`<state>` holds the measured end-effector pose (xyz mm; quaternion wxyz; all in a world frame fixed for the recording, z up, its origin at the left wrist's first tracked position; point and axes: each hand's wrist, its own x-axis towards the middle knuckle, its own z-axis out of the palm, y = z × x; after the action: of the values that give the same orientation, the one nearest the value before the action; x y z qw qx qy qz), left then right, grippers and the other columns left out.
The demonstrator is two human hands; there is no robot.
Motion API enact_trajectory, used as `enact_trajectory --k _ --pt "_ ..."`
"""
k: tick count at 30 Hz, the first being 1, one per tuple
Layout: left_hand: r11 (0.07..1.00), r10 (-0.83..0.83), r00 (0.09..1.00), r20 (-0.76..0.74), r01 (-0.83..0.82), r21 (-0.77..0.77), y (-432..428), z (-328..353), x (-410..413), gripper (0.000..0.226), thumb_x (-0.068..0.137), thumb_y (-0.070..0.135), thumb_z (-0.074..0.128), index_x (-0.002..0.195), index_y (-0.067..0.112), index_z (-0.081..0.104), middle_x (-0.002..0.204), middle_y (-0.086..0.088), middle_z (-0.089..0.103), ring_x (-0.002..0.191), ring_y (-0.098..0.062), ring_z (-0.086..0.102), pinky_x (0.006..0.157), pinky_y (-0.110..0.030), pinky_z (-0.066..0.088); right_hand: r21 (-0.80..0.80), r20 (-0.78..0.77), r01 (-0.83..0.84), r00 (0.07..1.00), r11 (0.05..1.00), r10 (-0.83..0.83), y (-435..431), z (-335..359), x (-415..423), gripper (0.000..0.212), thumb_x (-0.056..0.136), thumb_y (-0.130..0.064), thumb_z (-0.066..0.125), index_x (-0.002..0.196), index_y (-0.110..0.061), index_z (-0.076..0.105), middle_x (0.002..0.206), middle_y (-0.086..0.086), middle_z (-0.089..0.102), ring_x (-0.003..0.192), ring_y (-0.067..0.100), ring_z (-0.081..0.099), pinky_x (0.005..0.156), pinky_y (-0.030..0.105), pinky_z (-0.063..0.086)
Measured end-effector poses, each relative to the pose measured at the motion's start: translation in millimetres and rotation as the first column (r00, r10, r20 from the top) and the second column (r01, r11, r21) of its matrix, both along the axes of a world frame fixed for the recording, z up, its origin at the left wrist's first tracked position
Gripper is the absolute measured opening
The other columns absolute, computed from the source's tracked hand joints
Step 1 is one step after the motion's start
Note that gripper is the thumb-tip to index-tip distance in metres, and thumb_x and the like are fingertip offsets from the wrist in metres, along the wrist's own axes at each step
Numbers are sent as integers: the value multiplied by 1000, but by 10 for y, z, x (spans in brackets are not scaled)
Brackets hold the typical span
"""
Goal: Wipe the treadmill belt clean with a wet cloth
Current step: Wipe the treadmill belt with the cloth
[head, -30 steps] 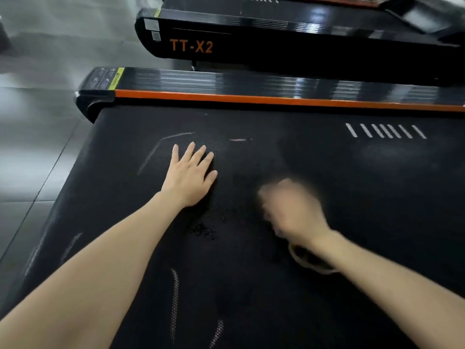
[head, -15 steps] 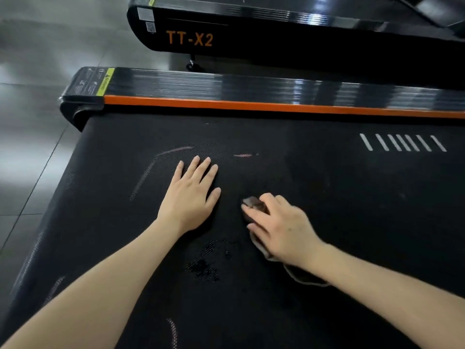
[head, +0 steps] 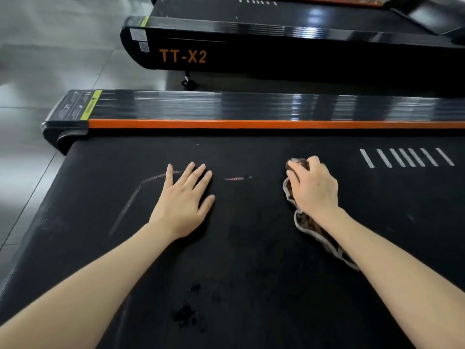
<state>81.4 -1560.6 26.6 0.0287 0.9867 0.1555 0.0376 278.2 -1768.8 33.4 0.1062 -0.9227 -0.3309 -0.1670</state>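
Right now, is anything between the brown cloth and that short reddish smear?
Nothing visible. Bare black treadmill belt separates the brown cloth in the right hand from the short reddish smear; the left hand rests beyond it.

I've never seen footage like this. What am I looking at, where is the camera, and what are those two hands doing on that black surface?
There is no robot here: a person wears a wide-angle camera on the head, so you look forward and down along both arms. The black surface is a treadmill belt, edged on the far side by an orange strip. The left hand lies flat on it, fingers straight. The right hand grips a bunched brownish cloth, which trails back under the wrist. On the belt are a short reddish mark between the hands, a faint curved streak by the left hand, dark specks nearer the person and white stripes to the right. Behind stands a second treadmill marked TT-X2.
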Motion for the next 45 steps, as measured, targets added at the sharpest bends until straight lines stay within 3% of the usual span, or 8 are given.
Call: enact_trajectory --k 6,13,17,20,23,29,37,45 --pt "997 -18 997 72 23 -71 29 -43 17 75 87 56 5 149 19 26 156 0 22 146 -19 6 116 -49 -6 -55 -101 74 992 996 -79 441 92 230 46 99 -39 39 141 -19 41 123 14 48 105 33 49 74 38 41" --pt "998 -20 996 92 25 -49 23 -37 -6 71 90 54 9 147 18 30 155 -2 26 146 -21 12 115 -55 -3 -8 -73 -580 813 814 578 60 59 -829 42 91 -39 43 117 -12 63 100 5 58 79 22 53 58 32 46" --pt "998 -15 995 99 21 -61 34 -57 -16 71 90 54 10 147 17 32 154 -2 28 145 -21 13 115 -54 -3 -13 31 -110 993 994 111 168 47 59 34 94 -35 42 111 -14 64 101 14 57 87 37 56 66 43 50" --pt "997 -17 994 104 25 -75 31 -62 0 71 90 53 11 146 17 34 153 -3 30 145 -21 15 116 -54 -1 -47 -81 282 955 958 -285 396 113 532 38 100 -33 39 124 -8 55 118 17 51 106 36 49 82 45 43" --pt "996 -20 994 108 29 -88 26 -51 14 71 89 54 10 146 18 33 154 -2 28 146 -21 13 116 -53 -2 25 -111 212 972 977 -208 669 151 350 37 97 -34 45 123 -9 53 118 16 54 106 34 51 83 43 44" --pt "995 -23 993 112 34 -93 41 -53 -12 70 90 55 11 147 20 32 154 -1 27 146 -19 11 116 -54 -3 65 -59 -368 927 928 371 513 29 -132 35 88 -29 61 115 -7 61 106 12 63 91 31 57 77 43 50" --pt "996 -24 994 107 32 -78 35 -66 9 67 91 52 16 144 18 38 151 -3 34 144 -24 19 115 -58 3 60 -109 349 933 935 -342 825 133 485 39 98 -37 46 116 -4 56 118 17 55 108 34 51 86 42 43" --pt "998 -22 997 80 27 -57 24 -30 10 70 89 52 12 145 18 35 153 -3 30 145 -24 16 114 -57 0 165 -105 -397 903 903 416 986 30 -529 40 93 -34 47 117 -5 64 105 14 58 88 29 53 75 45 50"
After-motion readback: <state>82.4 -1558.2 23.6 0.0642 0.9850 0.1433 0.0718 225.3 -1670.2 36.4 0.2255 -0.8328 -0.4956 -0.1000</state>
